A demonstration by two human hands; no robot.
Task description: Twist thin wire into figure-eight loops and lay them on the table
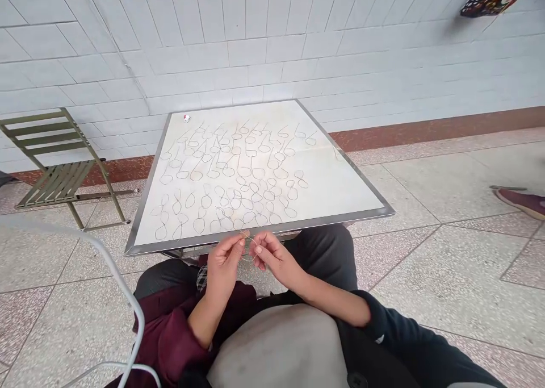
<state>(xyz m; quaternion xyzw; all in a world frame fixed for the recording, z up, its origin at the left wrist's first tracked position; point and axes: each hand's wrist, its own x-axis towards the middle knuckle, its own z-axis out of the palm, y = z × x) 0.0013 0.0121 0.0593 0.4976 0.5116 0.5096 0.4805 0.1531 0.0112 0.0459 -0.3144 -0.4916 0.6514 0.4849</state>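
Close to the front edge of a white table (340, 189), my left hand (222, 263) and my right hand (275, 257) are held near each other above my lap. Both pinch a thin wire (251, 240) bent into a loop between them, with thumb and fingers pressed together. Many bent wire pieces (244, 203) lie on the tabletop. The far rows show single loops with long straight tails, and several nearer ones are twisted into figure-eight shapes. My fingertips hide part of the wire that I hold.
A small white-and-red object (187, 118) sits at the table's far left corner. On the left stands a folding slatted chair (55, 161). A white cable (123, 286) curves past my left side. Behind is a tiled wall (247, 58); someone's shoe (519, 201) shows at right.
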